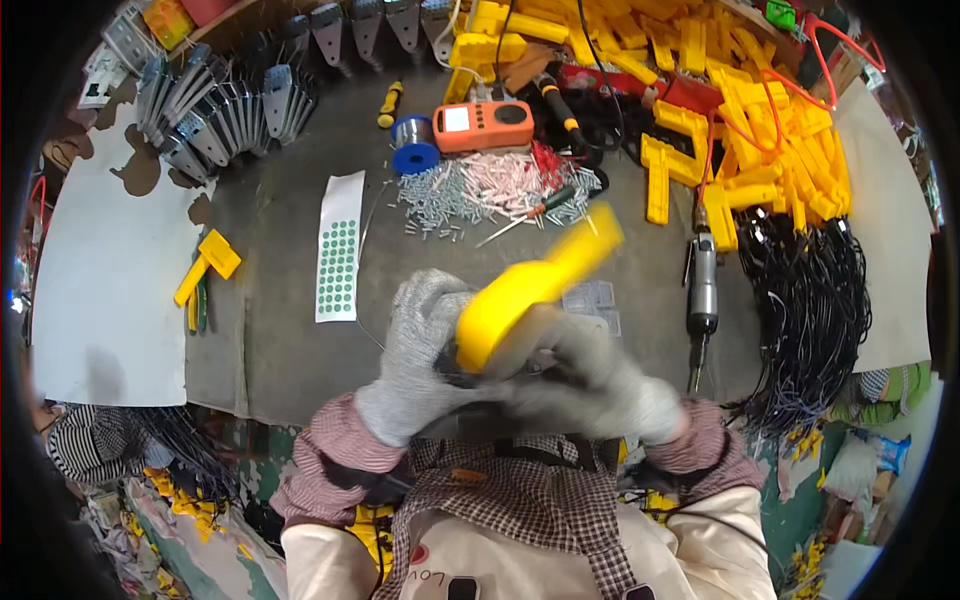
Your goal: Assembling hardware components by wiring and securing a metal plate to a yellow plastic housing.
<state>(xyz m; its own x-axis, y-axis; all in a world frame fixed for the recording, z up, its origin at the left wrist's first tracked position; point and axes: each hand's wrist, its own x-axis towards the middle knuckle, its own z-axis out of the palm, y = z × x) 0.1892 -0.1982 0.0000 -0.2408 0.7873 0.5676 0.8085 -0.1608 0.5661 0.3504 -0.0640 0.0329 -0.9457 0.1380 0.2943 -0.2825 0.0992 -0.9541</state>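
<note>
A yellow plastic housing with a narrow arm stretching up and right is held over the near edge of the table, smeared by motion. Closed around its lower left side is my left hand in a grey knitted glove. My right hand, also gloved and blurred, grips the same part from the right. A dark piece shows between the hands beneath the housing, too indistinct to name. Beyond them lies a screwdriver by a heap of screws and small pink pieces.
An orange meter and a solder spool stand behind the screws. At right are a power screwdriver, black cables and piled yellow housings. Leftward lie a green-dotted sticker sheet, a yellow part and metal brackets.
</note>
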